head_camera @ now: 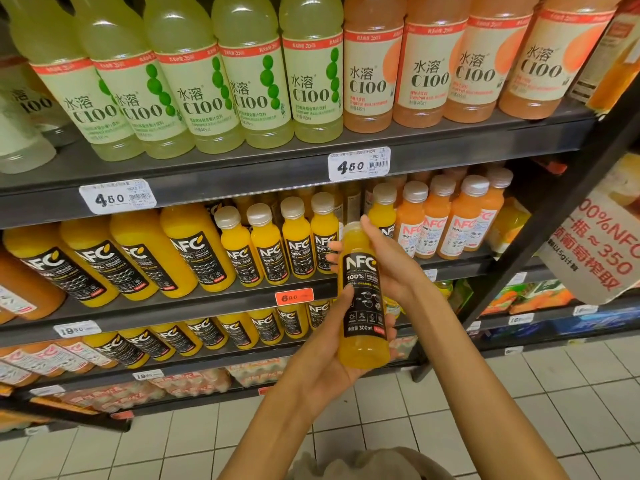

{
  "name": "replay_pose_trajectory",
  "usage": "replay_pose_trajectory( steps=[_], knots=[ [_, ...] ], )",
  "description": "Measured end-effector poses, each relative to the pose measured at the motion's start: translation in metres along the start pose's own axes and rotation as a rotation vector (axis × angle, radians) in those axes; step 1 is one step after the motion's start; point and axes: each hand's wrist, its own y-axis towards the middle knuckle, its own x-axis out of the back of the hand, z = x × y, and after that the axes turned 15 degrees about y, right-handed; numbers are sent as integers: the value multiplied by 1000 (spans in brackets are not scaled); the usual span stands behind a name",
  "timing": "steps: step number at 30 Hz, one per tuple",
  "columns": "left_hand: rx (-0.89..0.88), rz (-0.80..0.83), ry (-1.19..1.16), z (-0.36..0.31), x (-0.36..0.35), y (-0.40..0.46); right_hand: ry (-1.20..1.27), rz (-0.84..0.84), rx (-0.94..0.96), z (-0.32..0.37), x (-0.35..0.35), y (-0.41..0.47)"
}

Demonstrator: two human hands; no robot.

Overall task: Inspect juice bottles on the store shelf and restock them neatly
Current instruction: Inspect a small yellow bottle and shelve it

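Note:
A small orange NFC juice bottle (362,296) with a black label marked 300ml is held upright in front of the shelves. My left hand (323,355) wraps its lower half from the left. My right hand (388,261) grips its upper part from the right, fingers behind the neck. On the middle shelf (242,296) behind it stands a row of matching small NFC bottles (268,249), with a gap where my hands are, then paler orange NFC bottles (457,223) to the right.
Large NFC orange bottles (138,258) fill the middle shelf's left. The top shelf carries green C100 bottles (249,81) and pink C100 bottles (433,64). Lower shelves hold more NFC bottles (207,332). A promotional sign (602,251) hangs at right. White floor tiles (519,393) lie below.

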Motion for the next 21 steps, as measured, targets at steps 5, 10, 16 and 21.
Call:
replay_pose_trajectory(
  steps=[5, 10, 16, 21],
  knots=[
    [-127, -82, 316, 5, 8, 2, -161, 59, 199, 7, -12, -14],
    [-316, -204, 739, 0, 6, -3, -138, 256, 394, 14, -26, -38],
    [-497, -246, 844, -10, 12, 3, -344, 401, 563, 21, -41, -61],
    [-571, -281, 883, -17, 16, 5, -460, 511, 509, 26, -39, -79]
  ],
)
